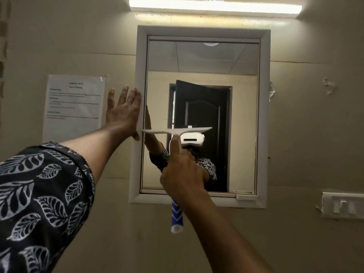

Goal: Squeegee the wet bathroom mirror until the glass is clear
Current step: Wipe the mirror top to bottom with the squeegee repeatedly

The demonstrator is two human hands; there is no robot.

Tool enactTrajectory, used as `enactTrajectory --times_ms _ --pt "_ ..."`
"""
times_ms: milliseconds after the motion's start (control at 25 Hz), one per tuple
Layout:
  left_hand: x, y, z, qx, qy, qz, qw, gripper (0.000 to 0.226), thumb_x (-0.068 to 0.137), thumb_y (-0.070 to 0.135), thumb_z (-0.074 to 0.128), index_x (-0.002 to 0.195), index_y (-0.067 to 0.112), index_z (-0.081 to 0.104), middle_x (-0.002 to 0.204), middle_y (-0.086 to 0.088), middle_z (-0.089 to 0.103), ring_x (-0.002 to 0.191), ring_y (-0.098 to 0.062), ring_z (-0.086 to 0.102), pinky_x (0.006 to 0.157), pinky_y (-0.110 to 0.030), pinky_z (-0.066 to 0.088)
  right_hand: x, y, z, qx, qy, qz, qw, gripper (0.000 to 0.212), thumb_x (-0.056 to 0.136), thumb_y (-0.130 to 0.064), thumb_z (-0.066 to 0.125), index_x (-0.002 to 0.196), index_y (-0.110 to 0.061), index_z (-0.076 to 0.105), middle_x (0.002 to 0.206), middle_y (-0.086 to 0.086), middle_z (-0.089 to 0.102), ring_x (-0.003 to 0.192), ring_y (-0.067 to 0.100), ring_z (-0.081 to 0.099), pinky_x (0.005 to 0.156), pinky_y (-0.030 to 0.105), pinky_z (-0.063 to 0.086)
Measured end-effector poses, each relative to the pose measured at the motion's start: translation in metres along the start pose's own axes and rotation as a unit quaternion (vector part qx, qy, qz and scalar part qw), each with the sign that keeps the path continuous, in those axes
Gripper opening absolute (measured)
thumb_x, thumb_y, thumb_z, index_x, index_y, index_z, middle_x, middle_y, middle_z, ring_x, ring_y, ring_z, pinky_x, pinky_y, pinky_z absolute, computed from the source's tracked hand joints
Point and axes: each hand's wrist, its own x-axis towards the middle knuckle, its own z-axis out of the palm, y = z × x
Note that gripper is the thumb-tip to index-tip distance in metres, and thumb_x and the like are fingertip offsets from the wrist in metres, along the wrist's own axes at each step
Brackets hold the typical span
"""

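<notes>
Beige bathroom wall (295, 134) carries a white-framed rectangular mirror (216, 62) under a lit tube lamp (214, 6). Left hand (123, 112), fingers straight and slightly apart, presses flat against the frame's left edge. Right hand (182, 174) grips a white squeegee with blue-patterned handle (177, 215), forefinger extended along its neck, blade level across the mirror's middle.

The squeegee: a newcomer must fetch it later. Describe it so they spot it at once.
Find the white-framed mirror under the strip light. Before its glass the right hand grips the squeegee: a wide pale blade held level. Its blue-and-white striped handle, poking out below the hand, sets it apart.
</notes>
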Motion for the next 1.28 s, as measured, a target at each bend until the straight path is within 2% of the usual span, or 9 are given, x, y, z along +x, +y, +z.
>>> enactTrajectory --times_ms 80,240,400,560,720,880,1000,1120,1280 --pt "0.000 0.000 -0.001 0.003 -0.005 0.002 1.000 0.133 0.063 0.047 0.080 0.151 0.012 -0.014 0.160 -0.006 -0.013 0.146 -0.025 -0.017 0.114 -0.049 -0.014 -0.026 0.007 0.014 0.006 -0.028 0.011 1.000 0.087 0.088 -0.015 0.055 0.146 -0.033 -0.008 0.107 0.007 0.053 0.079 0.013 0.052 0.063 0.026 0.038" --pt "0.000 0.001 -0.001 0.022 -0.005 0.001 1.000 0.135 0.062 0.050 0.080 0.150 0.011 -0.014 0.159 -0.007 -0.013 0.146 -0.026 -0.017 0.114 -0.050 -0.013 -0.077 0.021 0.040 0.007 -0.106 0.053 0.993 0.093 0.088 -0.018 0.047 0.140 -0.035 -0.028 0.066 -0.006 0.040 0.054 0.006 0.039 0.051 0.021 0.031" --pt "-0.002 0.007 -0.003 0.043 -0.002 0.015 0.999 0.133 0.064 0.047 0.080 0.150 0.009 -0.014 0.159 -0.008 -0.014 0.146 -0.026 -0.016 0.114 -0.051 -0.012 -0.112 0.030 0.057 -0.003 -0.156 0.100 0.983 0.097 0.085 -0.022 0.045 0.130 -0.043 -0.039 0.074 -0.001 0.049 0.063 0.016 0.049 0.063 0.028 0.040" --pt "-0.006 0.012 -0.006 0.056 -0.016 0.007 0.998 0.129 0.067 0.042 0.080 0.150 0.007 -0.013 0.159 -0.010 -0.012 0.147 -0.027 -0.012 0.115 -0.052 -0.011 -0.103 0.022 0.045 0.000 -0.171 0.115 0.979 0.094 0.085 -0.025 0.045 0.137 -0.038 -0.033 0.087 0.000 0.058 0.078 0.017 0.057 0.069 0.029 0.041" --pt "-0.009 0.022 -0.008 0.049 0.006 -0.009 0.999 0.117 0.072 0.028 0.078 0.151 0.007 -0.006 0.160 -0.012 -0.005 0.148 -0.028 -0.005 0.116 -0.052 -0.008 -0.053 0.017 -0.011 0.048 -0.064 0.035 0.996 0.081 0.087 -0.025 0.052 0.141 -0.037 -0.008 0.081 -0.003 0.057 0.068 0.012 0.058 0.067 0.033 0.057" --pt "-0.008 0.019 -0.008 0.042 0.004 -0.013 0.999 0.116 0.073 0.028 0.077 0.151 0.010 -0.006 0.160 -0.010 -0.006 0.148 -0.028 -0.003 0.117 -0.053 -0.007 0.057 0.013 -0.091 0.067 0.063 -0.051 0.994 0.059 0.087 -0.013 0.052 0.135 -0.026 0.020 0.075 0.005 0.055 0.058 0.019 0.058 0.054 0.037 0.057" --pt "-0.006 0.019 -0.006 0.043 -0.002 -0.020 0.999 0.119 0.072 0.029 0.079 0.151 0.012 -0.009 0.160 -0.008 -0.008 0.148 -0.028 -0.002 0.117 -0.053 -0.006 0.131 0.002 -0.132 0.037 0.106 -0.060 0.992 0.052 0.084 -0.010 0.050 0.129 -0.018 0.025 0.093 0.012 0.058 0.077 0.030 0.062 0.068 0.050 0.058" --pt "-0.005 0.020 -0.005 0.034 0.006 -0.024 0.999 0.118 0.073 0.029 0.078 0.151 0.012 -0.009 0.160 -0.008 -0.008 0.148 -0.028 -0.002 0.117 -0.054 -0.006 0.176 -0.008 -0.151 -0.007 0.101 -0.068 0.993 0.052 0.084 -0.010 0.048 0.130 -0.015 0.025 0.128 0.020 0.052 0.090 0.030 0.060 0.079 0.047 0.056" --pt "0.003 0.023 0.004 -0.003 0.016 -0.015 1.000 0.110 0.079 0.018 0.073 0.151 0.009 -0.009 0.160 -0.010 -0.008 0.148 -0.030 -0.003 0.114 -0.054 -0.011 0.197 -0.010 -0.153 -0.013 0.090 -0.038 0.995 0.056 0.085 -0.012 0.046 0.134 -0.017 0.020 0.126 0.019 0.051 0.091 0.029 0.056 0.083 0.046 0.054"
